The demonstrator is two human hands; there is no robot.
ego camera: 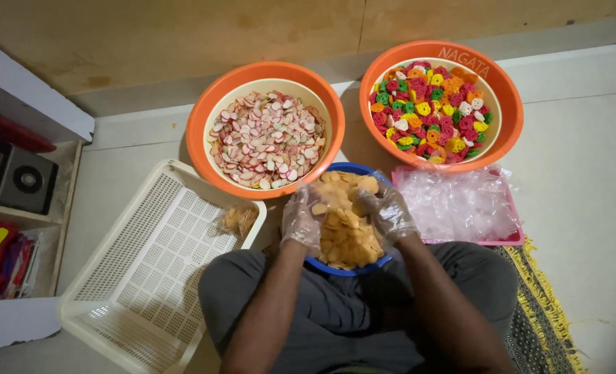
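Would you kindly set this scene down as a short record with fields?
left hand: in a clear glove, on the pale crackers
right hand: in a clear glove, on the same crackers
blue bowl: on the lap, heaped with pale crackers
left orange bowl: pink-and-white crackers
right orange bowl: mixed coloured crackers
white basket: one small bag inside
pink tray: clear plastic bags

Blue bowl [385, 261]: pale golden-yellow chips [346, 235]. Left orange basin [200, 135]: white crackers edged pink-red [266, 138]. Right orange basin [509, 104]: red, yellow, green, orange, white crackers [432, 111]. Cream basket [141, 270], lattice pattern. Pink tray [509, 239], clear bags [457, 204]. Clear gloves on left hand [302, 220] and right hand [389, 210]. Grey trousers [322, 318].
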